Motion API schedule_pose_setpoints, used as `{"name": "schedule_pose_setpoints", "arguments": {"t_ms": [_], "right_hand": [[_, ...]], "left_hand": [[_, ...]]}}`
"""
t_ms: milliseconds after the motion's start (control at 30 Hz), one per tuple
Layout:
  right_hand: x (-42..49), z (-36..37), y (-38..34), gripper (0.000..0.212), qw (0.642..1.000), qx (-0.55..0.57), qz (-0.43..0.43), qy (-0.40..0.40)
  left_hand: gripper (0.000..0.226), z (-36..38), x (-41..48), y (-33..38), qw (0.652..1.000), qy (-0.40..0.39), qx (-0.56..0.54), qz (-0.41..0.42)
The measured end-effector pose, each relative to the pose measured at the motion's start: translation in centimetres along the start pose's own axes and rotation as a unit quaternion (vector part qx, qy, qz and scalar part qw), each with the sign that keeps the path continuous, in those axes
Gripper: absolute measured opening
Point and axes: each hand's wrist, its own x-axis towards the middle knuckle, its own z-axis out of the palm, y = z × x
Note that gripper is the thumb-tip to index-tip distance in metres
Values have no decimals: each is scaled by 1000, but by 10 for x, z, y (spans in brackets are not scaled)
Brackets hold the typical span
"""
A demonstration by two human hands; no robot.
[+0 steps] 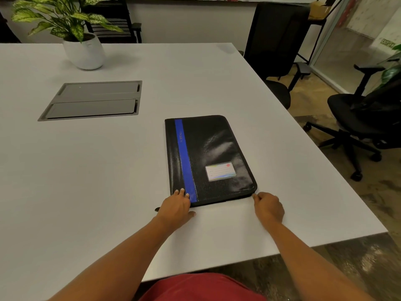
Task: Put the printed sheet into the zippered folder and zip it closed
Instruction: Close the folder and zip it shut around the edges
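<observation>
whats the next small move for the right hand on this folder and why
Probably draw the right hand along the folder's near edge toward the left hand. Its fingers are pinched at the near right corner, seemingly on the zipper pull, though the pull itself is hidden. The left hand presses flat on the near left corner, bracing the folder. No printed sheet is in view, so it may already be inside.

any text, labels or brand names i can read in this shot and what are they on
Nothing here reads with certainty.
Black zippered folder, blue stripe: small sideways lettering, too blurred to read.
Clear card pocket on the folder's cover: printed lines and a red dot, too small to read.
Green sign on the glass at the far right: white letters, blurred and cut off, unreadable.
White plant pot: faint mark, not legible.
</observation>
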Motion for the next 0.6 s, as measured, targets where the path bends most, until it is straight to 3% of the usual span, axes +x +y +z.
{"name": "schedule_pose_setpoints", "arguments": {"t_ms": [233, 333, 467, 600], "right_hand": [[11, -3, 9, 40, 998, 4, -48, -46], [15, -10, 17, 36, 994, -21, -102, -39], [19, -12, 20, 30, 989, -37, -139, -21], [31, -17, 18, 24, 990, 54, -121, -47]], "left_hand": [[60, -7, 0, 5, 1000, 26, -8, -9], [44, -21, 4, 10, 997, 59, -43, -35], [41, -35, 14, 17, 986, 104, -104, -79], [76, -30, 27, 27, 975, 89, -195, -60]]}}
